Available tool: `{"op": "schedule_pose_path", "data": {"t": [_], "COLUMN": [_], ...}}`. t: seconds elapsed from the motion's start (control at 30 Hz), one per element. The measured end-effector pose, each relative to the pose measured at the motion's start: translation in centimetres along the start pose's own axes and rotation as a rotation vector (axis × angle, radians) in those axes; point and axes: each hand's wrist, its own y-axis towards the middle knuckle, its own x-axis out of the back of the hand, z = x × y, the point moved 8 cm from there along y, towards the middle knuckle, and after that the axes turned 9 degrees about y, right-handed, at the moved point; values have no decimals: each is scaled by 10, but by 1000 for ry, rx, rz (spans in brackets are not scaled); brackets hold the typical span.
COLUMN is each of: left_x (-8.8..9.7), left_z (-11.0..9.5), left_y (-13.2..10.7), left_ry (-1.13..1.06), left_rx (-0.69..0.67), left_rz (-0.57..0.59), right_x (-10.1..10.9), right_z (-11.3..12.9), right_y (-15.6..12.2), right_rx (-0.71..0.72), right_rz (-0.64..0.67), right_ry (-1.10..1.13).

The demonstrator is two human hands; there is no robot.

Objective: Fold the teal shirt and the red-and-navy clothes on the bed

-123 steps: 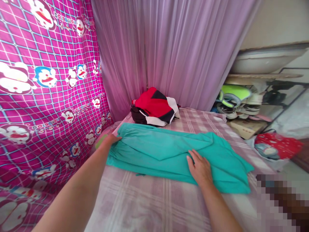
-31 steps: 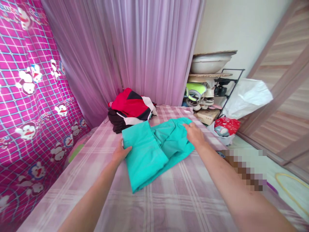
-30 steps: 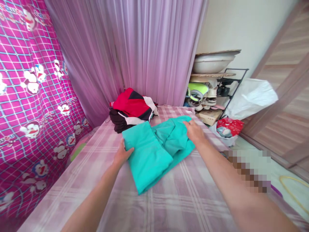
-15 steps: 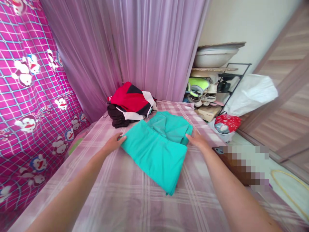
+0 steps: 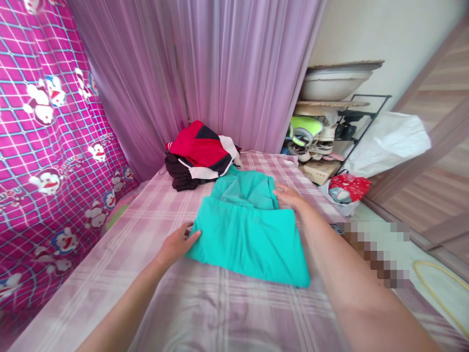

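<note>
"What of your left hand (image 5: 179, 243) is hidden?"

"My lower fingertips; I can't tell whether they're under the cloth (image 5: 245, 242)."

"And your right hand (image 5: 290, 196)?"

"Too blurred at the tips for me to tell pinch from touch. My forearms (image 5: 135, 288) run off the bottom edge."

"The phone (image 5: 337, 229)?"

"Mostly masked by coarse squares (image 5: 384, 254). The top edge cuts the curtain (image 5: 238, 63), the right edge the wooden door (image 5: 436, 161)."

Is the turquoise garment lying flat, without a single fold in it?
No, the near part of the turquoise garment forms a folded panel, its upper edge crossing over the rumpled fabric behind it.
</note>
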Motion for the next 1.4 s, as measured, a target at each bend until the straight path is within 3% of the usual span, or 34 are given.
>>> {"op": "schedule_pose_path", "data": {"t": [0.1, 0.2, 0.3, 0.4, 0.5, 0.63, 0.7, 0.8, 0.87, 0.93, 1.03, 1.1, 1.17, 1.27, 1.4], "left_x": [14, 21, 20, 19, 16, 7, 3, 3, 5, 10, 23, 20, 1, -34, -57], "left_z": [-14, -31, -49, -62, -64, -59, -52, -39, -34, -36, -63, -90, -114, -127, -122], "left_y": [20, 42, 57, 65, 71, 73, 73, 76, 77, 75, 58, 38, 21, 13, 23], "left_ry": [-13, -40, -46, -53, -100, -461, -473, -239, -156, -95, 91, 236, 382, 520, 525], "left_rx": [-39, -59, -94, -117, -84, -67, -44, 25, 49, 22, -182, -367, -494, -489, -387], "left_rz": [-70, -90, -93, -113, -95, -11, -4, -64, -85, -108, -244, -311, -280, -140, -14], "right_x": [22, 43, 51, 36, 18, 4, 5, 11, 15, 20, 21, 2, -31, -73, -86], "right_z": [-13, -19, 1, 18, 18, -1, -14, -32, -31, -14, 35, 68, 84, 70, 39], "right_y": [-31, -85, -138, -165, -159, -136, -131, -133, -136, -139, -148, -156, -162, -162, -152], "right_rx": [-138, -209, -57, 34, 25, -3, -17, -100, -118, -47, 183, 337, 408, 309, 198], "right_rz": [12, -39, -158, -221, -183, -114, -165, -268, -272, -262, -279, -201, -15, 203, 304], "right_ry": [44, 24, -186, -337, -300, 181, 277, 8, -195, -298, -366, -389, -458, -627, -658]}}
